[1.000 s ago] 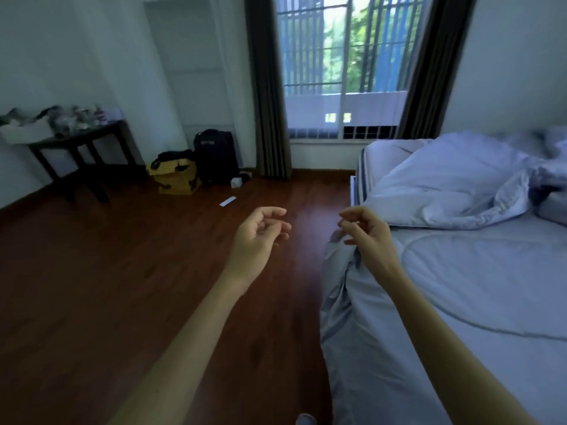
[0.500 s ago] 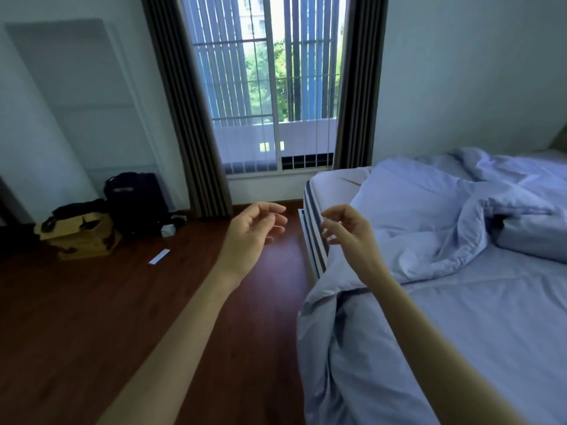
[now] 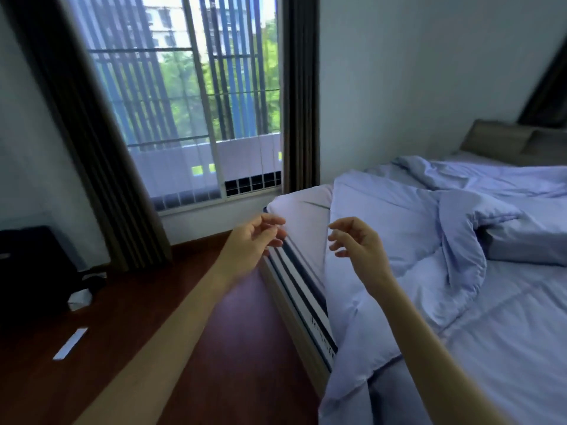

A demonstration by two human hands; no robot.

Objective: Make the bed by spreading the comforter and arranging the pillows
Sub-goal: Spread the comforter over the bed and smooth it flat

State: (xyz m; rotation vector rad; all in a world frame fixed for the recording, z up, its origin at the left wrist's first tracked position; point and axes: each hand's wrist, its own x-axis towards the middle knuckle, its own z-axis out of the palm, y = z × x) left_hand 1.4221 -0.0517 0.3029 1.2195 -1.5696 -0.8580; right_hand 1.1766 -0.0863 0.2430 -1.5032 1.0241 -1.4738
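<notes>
Because the near edge of the comforter [image 3: 414,234] is being let hang off the bed [image 3: 302,210] at the bottom of the frame, it could be dragged onto the floor [image 3: 245,348] by one hard pull. The left hand [image 3: 254,240] and right hand [image 3: 360,243] are being held apart, loose, gripping nothing. Pillows [image 3: 497,139] are being kept upper right. Mattress marks [image 3: 320,331] are being seen, too blurry to read.

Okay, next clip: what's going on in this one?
A person stands beside a bed with both hands raised in front of them and holding nothing. The left hand is in front of the mattress corner, and the right hand is over the comforter. The comforter lies bunched and folded back, not yet spread, so that corner is bare.
</notes>
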